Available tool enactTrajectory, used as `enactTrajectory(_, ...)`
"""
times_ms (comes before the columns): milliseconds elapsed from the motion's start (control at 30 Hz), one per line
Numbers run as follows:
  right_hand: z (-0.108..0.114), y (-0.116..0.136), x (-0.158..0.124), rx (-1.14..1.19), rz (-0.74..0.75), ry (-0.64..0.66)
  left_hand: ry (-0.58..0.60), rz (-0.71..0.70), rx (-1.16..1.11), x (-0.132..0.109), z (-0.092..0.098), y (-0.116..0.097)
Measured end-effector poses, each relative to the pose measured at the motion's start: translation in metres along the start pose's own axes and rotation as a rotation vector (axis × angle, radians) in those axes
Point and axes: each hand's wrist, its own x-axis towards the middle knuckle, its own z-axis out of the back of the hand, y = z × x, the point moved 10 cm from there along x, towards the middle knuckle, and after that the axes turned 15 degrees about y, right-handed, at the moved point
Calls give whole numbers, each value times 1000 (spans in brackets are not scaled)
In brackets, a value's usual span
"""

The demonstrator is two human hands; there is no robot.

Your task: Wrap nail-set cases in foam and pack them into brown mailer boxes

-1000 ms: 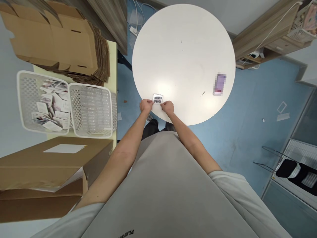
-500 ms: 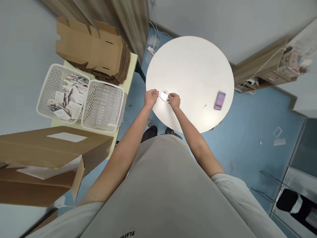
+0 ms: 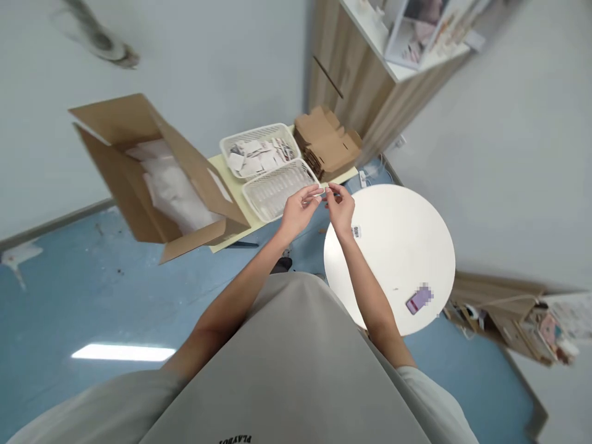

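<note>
My left hand point(image 3: 298, 211) is raised beside the near white basket point(image 3: 252, 202), thumb and fingers drawn together in a pinch. Close against it, my right hand point(image 3: 341, 209) pinches too, over the gap between that basket and the round white table. Whatever the fingertips hold, if anything, is too small to make out. Rows of clear plastic pieces point(image 3: 280, 190) fill the near basket. Partly behind my right wrist, a small white piece with dark marks point(image 3: 356, 232) lies on the table's left side.
Many small packets point(image 3: 261, 155) fill the far basket. Flat brown cartons point(image 3: 330, 145) are stacked beside it on the pale yellow table point(image 3: 245, 229). A large open cardboard box point(image 3: 208, 191) stands left. A purple phone point(image 3: 419, 301) lies on the round table point(image 3: 402, 246).
My view has swung left. Both hands have left the clear square piece at the round table's edge and moved up towards the baskets, closer together.
</note>
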Motion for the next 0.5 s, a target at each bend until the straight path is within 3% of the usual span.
enactTrajectory(167,-63,102,7,-89,264,165,-344,-17,64,-71,107,-31)
enactTrajectory(333,-155,182,-19,-91,470,455,-705,-42,164,-153,213,-33)
enactTrajectory(400,-194,207,-34,-36,604,603,-724,23,206,-166,245,-21)
enactTrajectory(500,-240,221,-46,-24,727,740,-574,298,362,-156,278,7)
